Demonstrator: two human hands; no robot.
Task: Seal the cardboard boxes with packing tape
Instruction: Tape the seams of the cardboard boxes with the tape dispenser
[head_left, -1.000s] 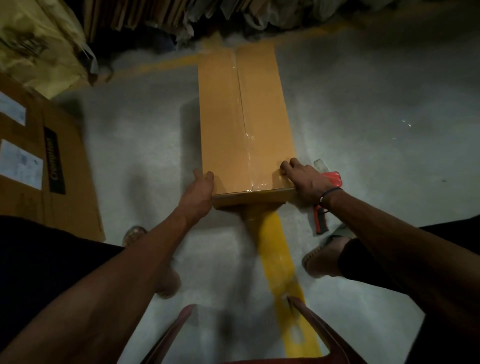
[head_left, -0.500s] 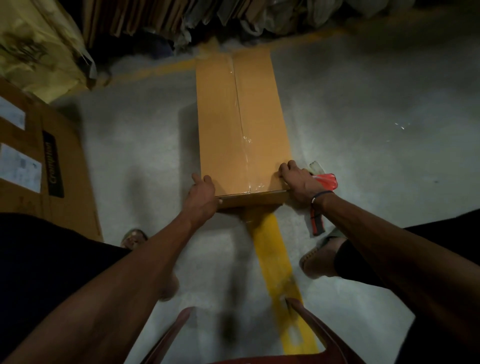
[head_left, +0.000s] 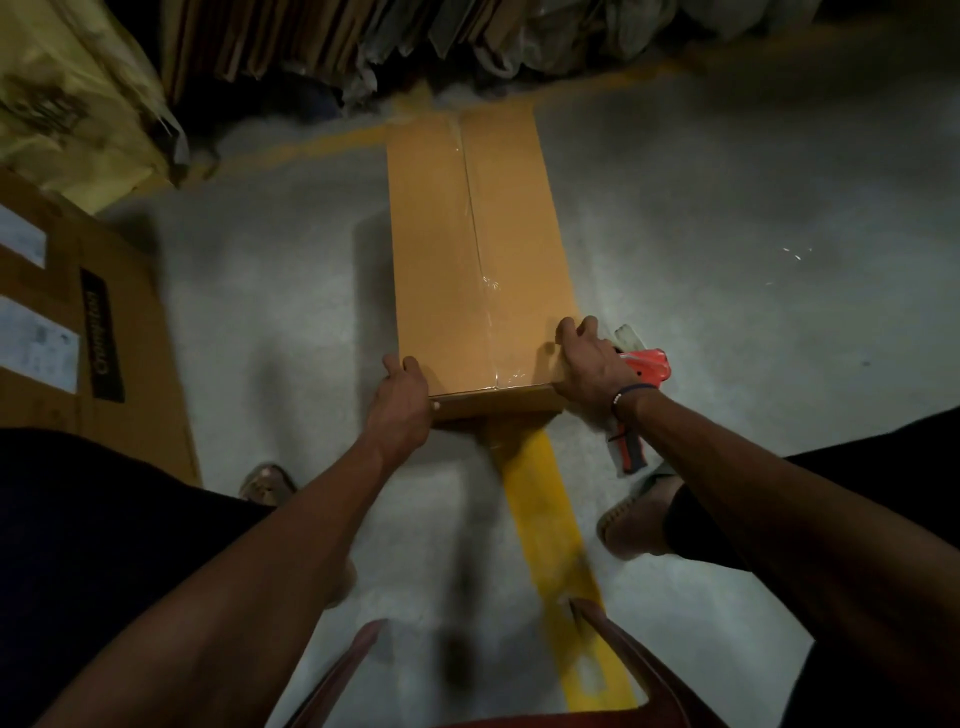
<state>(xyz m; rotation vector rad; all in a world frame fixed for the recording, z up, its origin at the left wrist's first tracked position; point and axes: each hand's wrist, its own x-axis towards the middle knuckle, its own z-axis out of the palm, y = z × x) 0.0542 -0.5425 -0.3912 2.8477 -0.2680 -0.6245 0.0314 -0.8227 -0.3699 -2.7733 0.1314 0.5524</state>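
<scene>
A long brown cardboard box (head_left: 441, 260) lies on the concrete floor, stretching away from me. Clear packing tape (head_left: 480, 270) runs along its centre seam and over the near end. My left hand (head_left: 402, 400) grips the box's near left corner. My right hand (head_left: 592, 364) grips the near right corner, fingers curled over the top edge. A red tape dispenser (head_left: 641, 384) lies on the floor just right of the box, partly hidden behind my right wrist.
A large flat printed carton (head_left: 78, 338) lies at the left. Stacked cardboard and plastic wrap (head_left: 363, 41) line the far wall. A yellow floor stripe (head_left: 545, 519) runs under the box toward me. My feet flank it, and a reddish-brown chair edge (head_left: 613, 654) sits below.
The box has slid a little farther away from me, with both hands keeping their hold on the near corners. The dispenser stays on the floor.
</scene>
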